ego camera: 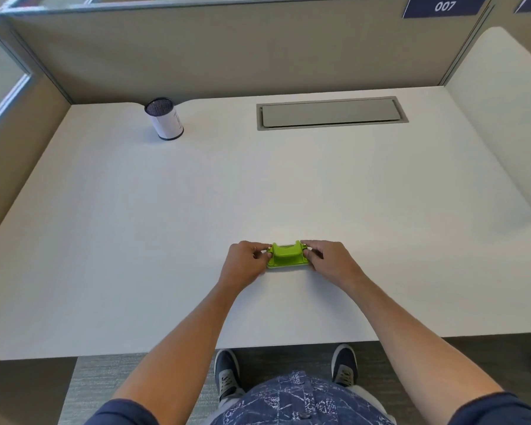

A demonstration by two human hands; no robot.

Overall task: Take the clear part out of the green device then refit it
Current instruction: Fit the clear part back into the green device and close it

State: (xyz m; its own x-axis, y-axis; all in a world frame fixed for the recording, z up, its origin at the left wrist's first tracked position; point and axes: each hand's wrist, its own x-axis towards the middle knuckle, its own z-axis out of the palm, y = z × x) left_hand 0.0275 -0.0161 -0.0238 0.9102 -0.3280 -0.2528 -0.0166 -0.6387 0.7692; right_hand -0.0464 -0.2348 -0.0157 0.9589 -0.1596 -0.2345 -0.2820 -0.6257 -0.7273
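Observation:
A small bright green device [286, 255] rests on the white desk [166, 240], near its front edge and in front of me. My left hand [245, 259] pinches its left end with thumb and fingertips. My right hand [327, 257] grips its right end the same way. The device sits flat, its raised handle on top. A thin pale strip shows along its far top edge; I cannot tell whether that is the clear part. The ends of the device are hidden under my fingers.
A white cylindrical pen cup [164, 118] with a dark mesh rim stands at the back left. A grey cable hatch [331, 112] is set into the desk at the back right. Beige partition walls [227, 50] enclose the desk on three sides.

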